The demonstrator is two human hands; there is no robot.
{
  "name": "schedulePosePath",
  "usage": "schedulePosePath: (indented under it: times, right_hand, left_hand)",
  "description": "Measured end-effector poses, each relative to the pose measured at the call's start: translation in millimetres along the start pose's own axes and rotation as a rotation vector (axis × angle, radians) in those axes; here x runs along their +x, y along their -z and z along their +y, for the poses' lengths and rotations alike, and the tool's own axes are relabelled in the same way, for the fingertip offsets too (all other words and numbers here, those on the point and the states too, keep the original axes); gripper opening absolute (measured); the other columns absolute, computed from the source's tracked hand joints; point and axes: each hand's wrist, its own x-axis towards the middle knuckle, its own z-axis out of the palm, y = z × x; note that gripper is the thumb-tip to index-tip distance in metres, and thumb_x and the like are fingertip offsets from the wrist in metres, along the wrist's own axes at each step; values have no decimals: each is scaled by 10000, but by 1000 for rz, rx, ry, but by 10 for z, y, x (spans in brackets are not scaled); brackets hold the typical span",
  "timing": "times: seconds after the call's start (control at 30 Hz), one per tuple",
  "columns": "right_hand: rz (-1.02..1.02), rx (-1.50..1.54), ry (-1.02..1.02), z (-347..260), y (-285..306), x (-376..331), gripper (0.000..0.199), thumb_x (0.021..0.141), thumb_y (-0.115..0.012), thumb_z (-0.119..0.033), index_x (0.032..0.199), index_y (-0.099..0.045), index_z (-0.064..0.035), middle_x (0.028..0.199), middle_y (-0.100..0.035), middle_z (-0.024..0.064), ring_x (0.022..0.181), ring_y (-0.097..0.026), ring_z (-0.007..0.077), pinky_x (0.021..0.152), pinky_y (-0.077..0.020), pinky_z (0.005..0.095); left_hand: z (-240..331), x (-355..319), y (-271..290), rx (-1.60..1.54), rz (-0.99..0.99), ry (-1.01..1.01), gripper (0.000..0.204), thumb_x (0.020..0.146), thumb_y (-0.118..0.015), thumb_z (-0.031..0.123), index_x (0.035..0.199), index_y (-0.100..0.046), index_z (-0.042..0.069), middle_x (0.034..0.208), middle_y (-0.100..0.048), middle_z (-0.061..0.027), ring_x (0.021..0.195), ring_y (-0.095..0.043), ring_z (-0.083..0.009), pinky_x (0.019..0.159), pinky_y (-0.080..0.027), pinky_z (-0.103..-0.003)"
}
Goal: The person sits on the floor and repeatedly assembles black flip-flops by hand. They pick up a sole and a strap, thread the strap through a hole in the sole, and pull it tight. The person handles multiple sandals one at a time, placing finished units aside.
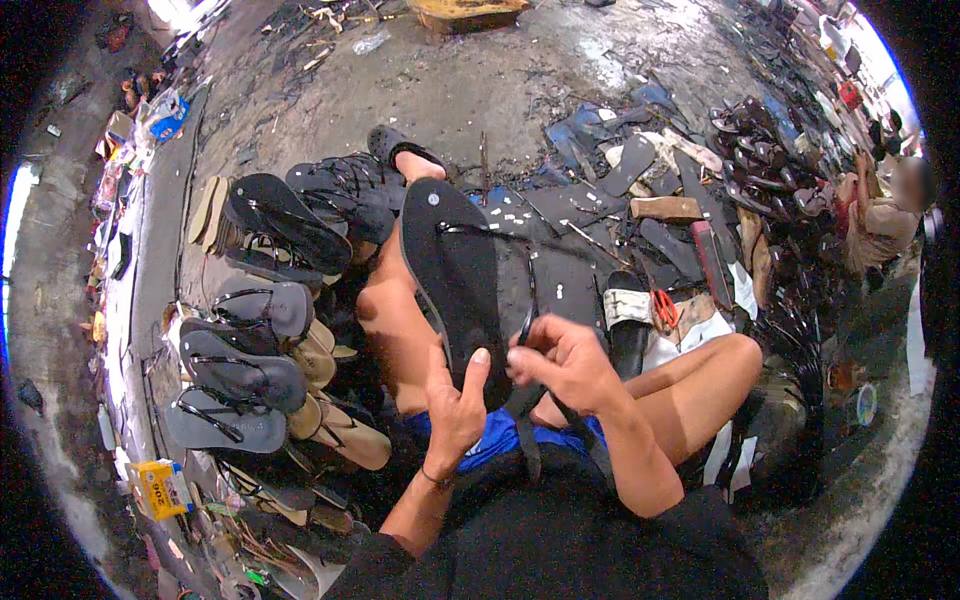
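Note:
A black flip-flop sole stands tilted in front of my lap, its toe end pointing away from me. My left hand grips its heel end, with the thumb lying on the upper face. From the hole near the toe a thin black strap runs to the right, then bends back toward me. My right hand, beside the heel, has its fingers curled round the near end of this strap. The sole's underside is hidden.
Grey and black flip-flops lie stacked at my left. To my right are orange-handled scissors, a wooden block, a pile of dark straps and scraps. Another person sits at the far right. A yellow box stands near left.

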Motion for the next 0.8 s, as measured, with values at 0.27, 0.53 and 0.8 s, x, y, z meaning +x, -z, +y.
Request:
schedulePosePath:
  times: [0.27,0.53,0.8]
  right_hand:
    - [421,-358,197,-98,-231,33,219,859,-793,-200,938,-661,-44,812,-719,55,726,-662,107,683,-530,282]
    - [305,-640,363,1,-118,33,202,832,-791,-133,947,-692,1,833,-720,100,748,-700,158,704,-553,304]
    - [118,-577,398,-7,-81,119,199,847,-797,-155,952,-711,-10,840,-686,80,759,-672,161,708,-532,290]
  left_hand:
    - [73,-85,-131,178,26,-192,494,968,-611,90,1411,-436,-41,1339,-572,-170,1230,-543,-294,1095,-394,-391]
    - [-33,-114,-147,265,22,-253,396,1004,-552,97,1360,-463,-51,1290,-587,-161,1176,-562,-264,1044,-425,-362]
    - [-75,-41,-3,143,-14,-25,438,991,-558,79,1377,-430,-84,1326,-547,-164,1204,-525,-234,1065,-394,-353]
